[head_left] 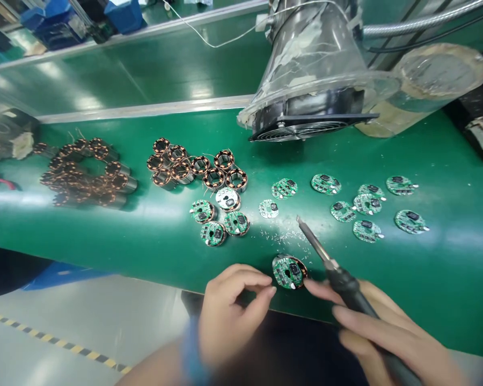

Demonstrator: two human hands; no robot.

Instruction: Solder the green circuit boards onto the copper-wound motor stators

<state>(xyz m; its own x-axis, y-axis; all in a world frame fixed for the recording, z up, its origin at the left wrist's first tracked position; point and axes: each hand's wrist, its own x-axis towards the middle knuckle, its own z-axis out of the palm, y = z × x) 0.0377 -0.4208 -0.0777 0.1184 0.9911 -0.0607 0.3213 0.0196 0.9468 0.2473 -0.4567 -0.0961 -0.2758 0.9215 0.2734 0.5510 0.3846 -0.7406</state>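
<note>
A round green circuit board [284, 271] sits on a copper-wound motor stator [302, 265] near the front edge of the bench. My left hand [235, 305] is just left of it, thumb and forefinger almost meeting in a pinch; I see nothing between them. In my right hand [390, 327] is a soldering iron [326, 260], its tip pointing up and left, above the bench behind the board. One finger of that hand reaches to the stator's right side, seemingly touching it. Tiny wire clippings [284, 236] lie scattered beyond the stator.
Several stators topped with boards [213, 234] and bare stators [181, 170] stand to the left, with a larger stator cluster [88, 177] farther off. Loose circuit boards [368, 230] lie at right. A fan hood [314, 80] hangs over the back, beside a clear cylindrical container [422, 91].
</note>
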